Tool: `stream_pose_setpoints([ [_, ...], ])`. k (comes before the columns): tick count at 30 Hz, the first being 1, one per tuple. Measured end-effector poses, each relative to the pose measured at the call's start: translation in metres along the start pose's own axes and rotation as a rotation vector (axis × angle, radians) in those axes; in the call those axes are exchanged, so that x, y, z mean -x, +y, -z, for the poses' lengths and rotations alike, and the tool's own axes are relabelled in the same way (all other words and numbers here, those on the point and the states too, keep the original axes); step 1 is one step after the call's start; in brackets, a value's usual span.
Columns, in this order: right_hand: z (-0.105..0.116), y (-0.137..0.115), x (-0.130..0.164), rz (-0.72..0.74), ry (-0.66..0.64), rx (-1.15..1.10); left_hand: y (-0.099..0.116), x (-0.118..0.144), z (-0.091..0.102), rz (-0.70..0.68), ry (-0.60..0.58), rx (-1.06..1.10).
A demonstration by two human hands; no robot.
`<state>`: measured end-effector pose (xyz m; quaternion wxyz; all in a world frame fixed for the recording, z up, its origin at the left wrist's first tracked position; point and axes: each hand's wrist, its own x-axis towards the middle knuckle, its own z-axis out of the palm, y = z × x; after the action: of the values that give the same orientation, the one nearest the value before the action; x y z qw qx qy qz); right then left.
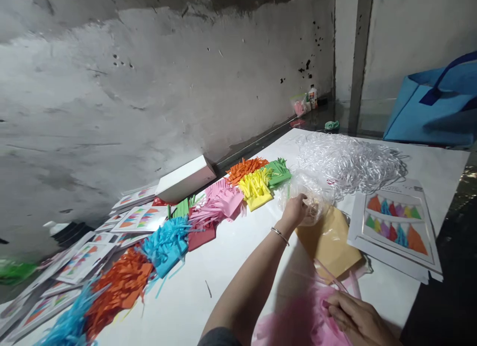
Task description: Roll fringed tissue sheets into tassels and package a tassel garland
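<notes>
My left hand [295,210], with a silver bangle at the wrist, reaches forward into a clear plastic bag [315,212] that holds small tan pieces too fine to name. Its fingers are curled together, and whatever lies between them is hidden. Close to the lower right edge, my right hand [348,313] is closed on a pink tissue paper tassel [322,308], whose strips spread out to the left. Between the two hands lies a tan envelope or sheet [330,241].
Fringed tissue bundles run along the table's left: blue [164,244], orange [122,281], pink [219,204], yellow [256,189] and green [278,172]. White string [346,159] is heaped behind. Printed tassel packages [397,226] lie right and left. A blue bag [428,107] stands far right.
</notes>
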<state>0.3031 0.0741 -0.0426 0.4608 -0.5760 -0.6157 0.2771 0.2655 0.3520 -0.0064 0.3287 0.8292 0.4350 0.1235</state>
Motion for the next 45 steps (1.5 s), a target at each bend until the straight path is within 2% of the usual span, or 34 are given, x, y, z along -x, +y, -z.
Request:
stream_pose_setpoints([
  [3,0.004,-0.005,0.0,-0.037,-0.009,-0.011,0.004,0.011,0.011,0.037,0.003,0.22],
  [6,0.01,-0.011,0.001,-0.07,0.037,-0.032,0.013,0.047,0.027,0.046,0.026,0.476],
  [8,0.013,-0.016,0.001,-0.076,0.054,-0.044,0.017,0.091,0.039,0.041,0.039,0.646],
  [11,0.016,-0.025,0.001,-0.015,0.066,-0.016,0.019,0.177,0.046,0.073,0.039,0.851],
  [13,0.014,-0.034,-0.001,0.102,0.053,0.032,0.017,0.233,0.04,0.143,0.056,0.983],
  [15,0.009,-0.047,-0.002,0.265,0.007,0.074,0.015,0.279,0.028,0.215,0.127,1.227],
  [17,-0.001,-0.063,-0.001,0.411,-0.061,0.098,0.013,0.313,0.014,0.217,0.229,1.387],
  [20,-0.019,-0.083,0.002,0.574,-0.118,0.121,0.01,0.345,0.0,0.174,0.403,1.425],
  [24,-0.039,-0.1,0.008,0.698,-0.124,0.126,0.007,0.371,-0.001,0.14,0.545,1.344],
  [29,-0.043,-0.113,0.012,0.751,-0.209,0.139,0.003,0.391,-0.003,0.113,0.614,1.204],
  [31,-0.042,-0.117,0.013,0.761,-0.278,0.165,0.001,0.397,-0.005,0.096,0.647,1.086],
  [34,-0.037,-0.12,0.013,0.726,-0.374,0.197,-0.002,0.403,-0.006,0.043,0.693,0.792],
  [37,-0.031,-0.118,0.01,0.694,-0.49,0.213,-0.003,0.405,-0.003,-0.013,0.658,0.54],
  [39,-0.027,-0.115,0.007,0.683,-0.554,0.209,-0.002,0.406,0.001,-0.036,0.601,0.463],
  [45,-0.026,-0.103,0.005,0.678,-0.646,0.159,-0.001,0.406,0.004,0.024,0.485,0.476],
])
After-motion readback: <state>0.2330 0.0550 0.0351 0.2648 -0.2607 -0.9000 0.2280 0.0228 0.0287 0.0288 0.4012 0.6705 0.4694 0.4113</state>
